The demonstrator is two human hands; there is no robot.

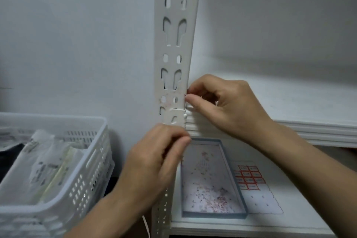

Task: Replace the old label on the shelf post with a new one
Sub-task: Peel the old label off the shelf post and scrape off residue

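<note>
A white slotted shelf post runs up the middle of the head view. Faint reddish label residue marks its face near the shelf joint. My right hand pinches a tiny red scrap of label at the post's right edge, between thumb and forefinger. My left hand is curled around the post just below the joint, fingers closed against it. A sheet of red-bordered new labels lies on the lower shelf to the right.
A shallow blue-rimmed tray with several red and pink label scraps sits on the lower shelf. A white perforated basket holding packets stands at the left. An upper shelf board extends right behind my right hand.
</note>
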